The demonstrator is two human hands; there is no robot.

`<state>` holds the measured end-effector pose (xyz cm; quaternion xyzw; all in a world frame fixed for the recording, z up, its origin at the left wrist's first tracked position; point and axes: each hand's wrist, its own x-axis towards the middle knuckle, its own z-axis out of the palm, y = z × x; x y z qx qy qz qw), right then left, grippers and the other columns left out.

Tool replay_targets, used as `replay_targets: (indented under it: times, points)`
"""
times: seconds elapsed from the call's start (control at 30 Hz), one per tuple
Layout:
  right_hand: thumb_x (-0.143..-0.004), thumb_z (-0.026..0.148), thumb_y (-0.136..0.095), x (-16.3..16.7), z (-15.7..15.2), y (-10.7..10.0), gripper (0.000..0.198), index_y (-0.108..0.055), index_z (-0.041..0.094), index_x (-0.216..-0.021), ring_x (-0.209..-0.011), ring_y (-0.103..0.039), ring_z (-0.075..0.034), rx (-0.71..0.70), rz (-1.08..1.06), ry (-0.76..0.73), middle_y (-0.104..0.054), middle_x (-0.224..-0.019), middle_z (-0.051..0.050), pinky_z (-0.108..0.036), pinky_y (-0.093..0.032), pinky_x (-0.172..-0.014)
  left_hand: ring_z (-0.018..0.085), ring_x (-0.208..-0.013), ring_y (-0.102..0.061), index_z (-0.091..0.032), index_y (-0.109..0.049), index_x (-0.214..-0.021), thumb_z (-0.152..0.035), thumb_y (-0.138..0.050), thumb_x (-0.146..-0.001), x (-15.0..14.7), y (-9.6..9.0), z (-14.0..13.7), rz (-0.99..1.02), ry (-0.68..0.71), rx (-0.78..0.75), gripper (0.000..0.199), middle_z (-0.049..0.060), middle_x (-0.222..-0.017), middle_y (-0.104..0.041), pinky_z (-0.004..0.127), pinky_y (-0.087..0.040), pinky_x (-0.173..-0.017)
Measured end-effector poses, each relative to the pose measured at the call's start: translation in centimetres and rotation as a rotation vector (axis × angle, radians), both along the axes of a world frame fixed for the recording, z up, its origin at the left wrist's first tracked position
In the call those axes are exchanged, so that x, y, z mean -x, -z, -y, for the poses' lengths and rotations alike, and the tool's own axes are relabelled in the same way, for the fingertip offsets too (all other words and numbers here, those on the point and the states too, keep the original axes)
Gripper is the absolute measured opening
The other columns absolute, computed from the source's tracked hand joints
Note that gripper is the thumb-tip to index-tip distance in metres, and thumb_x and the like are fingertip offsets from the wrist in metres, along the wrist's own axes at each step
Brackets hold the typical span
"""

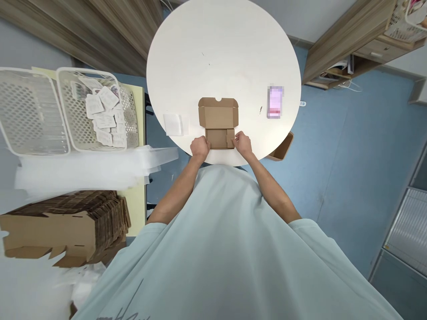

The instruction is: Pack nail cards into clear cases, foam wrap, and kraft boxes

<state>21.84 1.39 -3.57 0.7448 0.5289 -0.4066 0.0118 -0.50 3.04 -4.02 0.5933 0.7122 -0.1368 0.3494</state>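
An open brown rectangular cardboard box (216, 138) lies on the round white table (227, 49), close to the near edge and about midway between left and right, its lid folded back toward the far edge. The left hand (199, 146) touches the box's left end, fingers curled in; whether they pinch the wall, I cannot tell. The right hand (243, 143) is at the right end, beside a small folded flap (230, 138) inside, with thumb and forefinger bent toward the cardboard; a firm pinch cannot be made out. Left of the box, by the table's left edge, lies a thin whitish square sheet (173, 125). Toward the right edge is a pixelated pink-and-purple rectangular item (275, 103). Well left, a pale yellow side table (136, 209) carries two white perforated plastic baskets (132, 116), one holding white packets (104, 120), and a row of flattened brown cardboard boxes (56, 229).
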Motion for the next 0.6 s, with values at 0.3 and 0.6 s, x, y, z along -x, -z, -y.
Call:
replay_targets:
  times: [0.3, 0.6]
  points:
    - [-0.113, 0.021, -0.044, 1.7, -0.6, -0.1, 0.035, -0.076, 0.014, -0.124, -0.119, -0.076, -0.043, 0.108, 0.199, -0.147, -0.079, -0.127, -0.029, -0.054, -0.06, -0.101, 0.044, -0.114, -0.074, -0.021, -0.079, -0.114, -0.027, -0.053, -0.104, 0.3, 0.4, 0.1, 0.007, 0.003, -0.006, 0.028, 0.023, -0.114, -0.08, 0.051, -0.055, -0.094]
    - [-0.113, 0.022, -0.044, 1.8, -0.5, -0.3, 0.034, -0.076, 0.015, -0.123, -0.119, -0.077, -0.044, 0.107, 0.242, -0.156, -0.081, -0.125, -0.028, -0.054, -0.06, -0.1, 0.045, -0.118, -0.077, -0.022, -0.081, -0.111, -0.031, -0.057, -0.107, 0.4, 0.1, 0.1, 0.003, 0.022, 0.021, 0.026, 0.023, -0.119, -0.082, 0.051, -0.057, -0.095]
